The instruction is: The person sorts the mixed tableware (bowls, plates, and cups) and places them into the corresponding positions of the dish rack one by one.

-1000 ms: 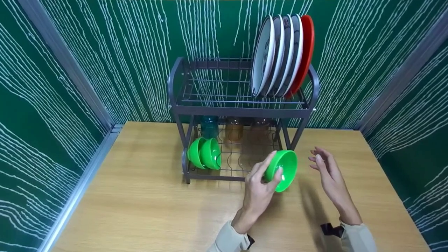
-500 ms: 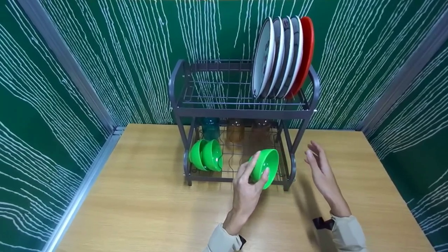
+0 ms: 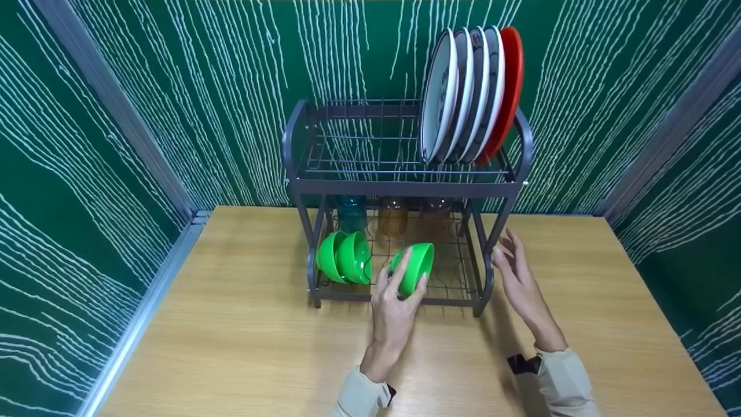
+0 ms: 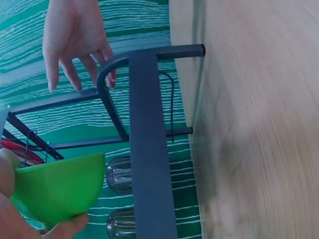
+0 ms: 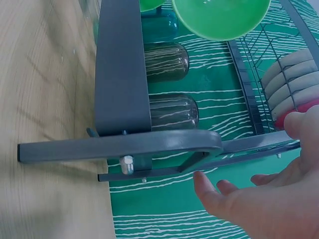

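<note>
My left hand holds a green bowl on its side, thumb and fingers around it, at the front of the lower rack tier. In the left wrist view this bowl is gripped at the lower left. Two more green bowls stand on edge, nested together, at the left end of that tier. My right hand is held beside the right leg of the dark dish rack, fingers loosely bent with nothing in them. The right wrist view shows this hand near the rack's side frame.
Four-walled view aside, several white plates and a red plate stand upright on the upper tier's right side. Behind the bowls are a teal glass, an amber glass and a brownish glass. The wooden table spreads around the rack.
My left hand has carried the green bowl leftward, from the rack's right front corner to the middle of the lower tier. My right hand has shifted left, closer to the rack's side.
</note>
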{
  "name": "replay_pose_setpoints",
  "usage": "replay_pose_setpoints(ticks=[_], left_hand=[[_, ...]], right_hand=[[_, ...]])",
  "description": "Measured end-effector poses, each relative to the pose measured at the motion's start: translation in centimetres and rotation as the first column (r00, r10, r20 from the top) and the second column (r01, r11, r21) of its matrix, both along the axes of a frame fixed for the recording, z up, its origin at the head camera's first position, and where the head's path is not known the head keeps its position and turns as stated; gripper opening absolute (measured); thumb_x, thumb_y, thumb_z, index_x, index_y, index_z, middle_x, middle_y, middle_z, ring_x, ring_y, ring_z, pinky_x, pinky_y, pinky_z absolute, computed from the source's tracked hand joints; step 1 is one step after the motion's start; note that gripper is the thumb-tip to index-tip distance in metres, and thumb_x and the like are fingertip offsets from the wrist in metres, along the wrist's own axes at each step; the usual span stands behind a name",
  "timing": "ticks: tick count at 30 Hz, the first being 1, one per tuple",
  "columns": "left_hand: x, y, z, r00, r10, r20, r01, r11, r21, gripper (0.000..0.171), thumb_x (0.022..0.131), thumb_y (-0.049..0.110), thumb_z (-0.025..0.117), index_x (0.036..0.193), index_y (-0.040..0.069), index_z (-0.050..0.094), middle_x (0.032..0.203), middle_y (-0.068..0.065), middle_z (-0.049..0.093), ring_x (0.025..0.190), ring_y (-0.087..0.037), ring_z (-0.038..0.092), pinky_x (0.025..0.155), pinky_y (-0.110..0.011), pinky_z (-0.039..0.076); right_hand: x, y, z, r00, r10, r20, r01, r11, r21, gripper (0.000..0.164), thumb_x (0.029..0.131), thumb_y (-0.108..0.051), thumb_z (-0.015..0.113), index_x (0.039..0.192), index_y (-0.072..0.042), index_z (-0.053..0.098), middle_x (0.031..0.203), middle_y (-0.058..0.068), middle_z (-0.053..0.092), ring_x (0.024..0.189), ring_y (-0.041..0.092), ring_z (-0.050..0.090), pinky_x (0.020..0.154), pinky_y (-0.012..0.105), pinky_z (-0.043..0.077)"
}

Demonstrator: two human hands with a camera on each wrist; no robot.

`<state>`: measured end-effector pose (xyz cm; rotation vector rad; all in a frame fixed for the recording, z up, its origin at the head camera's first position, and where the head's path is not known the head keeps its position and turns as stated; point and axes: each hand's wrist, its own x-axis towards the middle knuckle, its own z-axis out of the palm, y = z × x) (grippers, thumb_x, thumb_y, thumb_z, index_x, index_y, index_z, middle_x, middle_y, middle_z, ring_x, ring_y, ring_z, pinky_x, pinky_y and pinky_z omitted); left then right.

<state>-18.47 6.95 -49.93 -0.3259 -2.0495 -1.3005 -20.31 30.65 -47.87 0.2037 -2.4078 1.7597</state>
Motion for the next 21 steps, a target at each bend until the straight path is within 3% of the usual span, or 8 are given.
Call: replay_pose_setpoints(ticks=[8,16,21], left_hand=[[-1.2,-0.5,-0.6,0.992,0.109,-0.058,-0.113,0.99,-0.081,0.053,0.083,0.029,0.074,0.133,0.023,0.057,0.109,-0.013,0.057,0.093,-0.02,0.061,0.077,-0.03,0.056],[-2.7,-1.2,-0.8,0.972,0.193,-0.135,-0.209,0.972,-0.111,0.056,0.077,0.024,0.08,0.129,0.019,0.06,0.113,-0.019,0.058,0.098,-0.028,0.062,0.079,-0.04,0.055],[-3.4,-1.7,-0.8,0.964,0.225,-0.143,-0.245,0.96,-0.138,0.055,0.078,0.024,0.079,0.13,0.02,0.06,0.115,-0.019,0.057,0.103,-0.03,0.061,0.08,-0.037,0.054]], right_hand=[[0.5,-1.6,1.6,0.999,0.019,0.035,-0.016,0.998,-0.063,0.061,0.103,-0.035,0.037,0.153,-0.016,0.008,0.153,0.019,0.017,0.137,0.04,0.026,0.106,0.06,0.025],[-1.2,-1.3,-0.8,0.996,-0.004,0.084,0.012,0.995,-0.095,0.063,0.099,-0.048,0.037,0.148,-0.01,0.022,0.138,0.02,0.043,0.123,0.037,0.047,0.106,0.057,0.029],[-1.8,-1.5,-1.3,0.998,-0.029,0.064,0.037,0.991,-0.126,0.058,0.1,-0.047,0.036,0.143,-0.008,0.032,0.125,0.017,0.05,0.109,0.025,0.057,0.097,0.041,0.044]])
